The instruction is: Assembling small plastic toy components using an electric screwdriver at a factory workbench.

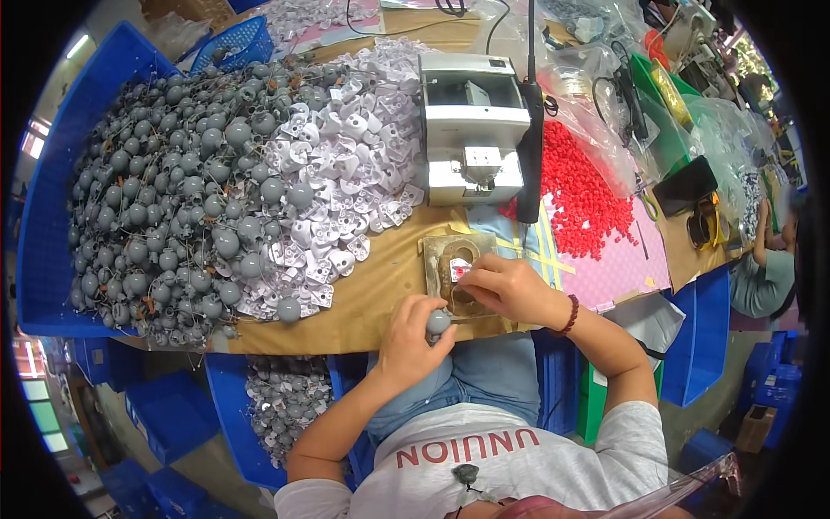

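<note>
Watching remotely, I see the left hand (410, 340) gripping a grey ball (439, 321) near the square fixture (433, 268); the right hand (508, 290) bends over its white piece (456, 265); whether pinching something, I cannot tell.

Shirt (562, 478): yours is light grey, dark-red block lettering (452, 451) across front
Sleeves (635, 437): short, same grey
Jeans (494, 368): your blue denim
Bracelet (569, 315): dark-red beads, your right wrist
Pendant (465, 473): small, dark, thin cord, your chest
Left hand (409, 342), right hand (514, 290): both bare
</note>
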`<state>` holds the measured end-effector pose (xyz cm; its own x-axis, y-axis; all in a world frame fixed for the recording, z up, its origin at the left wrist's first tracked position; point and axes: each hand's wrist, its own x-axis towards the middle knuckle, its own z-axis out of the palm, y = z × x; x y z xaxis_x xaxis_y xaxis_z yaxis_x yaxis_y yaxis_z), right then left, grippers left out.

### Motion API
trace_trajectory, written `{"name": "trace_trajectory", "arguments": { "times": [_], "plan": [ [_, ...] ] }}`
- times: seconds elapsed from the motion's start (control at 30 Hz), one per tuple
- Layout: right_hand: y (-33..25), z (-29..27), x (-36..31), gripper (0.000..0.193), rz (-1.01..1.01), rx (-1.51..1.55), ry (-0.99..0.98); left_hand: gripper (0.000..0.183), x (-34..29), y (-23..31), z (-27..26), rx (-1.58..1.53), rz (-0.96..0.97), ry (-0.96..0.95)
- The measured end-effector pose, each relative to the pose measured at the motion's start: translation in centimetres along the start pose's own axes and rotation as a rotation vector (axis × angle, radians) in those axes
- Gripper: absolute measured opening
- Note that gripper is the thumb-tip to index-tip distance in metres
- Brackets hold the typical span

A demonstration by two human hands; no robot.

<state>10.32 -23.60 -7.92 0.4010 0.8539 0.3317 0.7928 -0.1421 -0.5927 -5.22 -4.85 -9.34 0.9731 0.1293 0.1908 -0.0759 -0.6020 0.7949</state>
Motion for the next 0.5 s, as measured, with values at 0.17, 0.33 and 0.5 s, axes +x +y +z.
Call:
{"name": "trace_trajectory", "arguments": {
  "times": [0.17, 0.33, 0.5],
  "plan": [
    [-0.6, -1.6, -0.3, 0.019, 0.011, 0.022, -0.063, 0.034, 0.2, -1.2, -0.7, -0.477, -0.428, 0.02],
    [0.5, 0.0, 0.0, 0.028, -0.054, -0.201, 0.026, 0.036, 0.7, 0.1, -0.8, -0.207, -0.179, -0.029],
    [0.4, 0.8, 1.0, 0.032, -0.102, -0.349, -0.019, 0.036, 1.2, 0.0, -0.2, -0.049, 0.013, 0.003]
  ]
}}
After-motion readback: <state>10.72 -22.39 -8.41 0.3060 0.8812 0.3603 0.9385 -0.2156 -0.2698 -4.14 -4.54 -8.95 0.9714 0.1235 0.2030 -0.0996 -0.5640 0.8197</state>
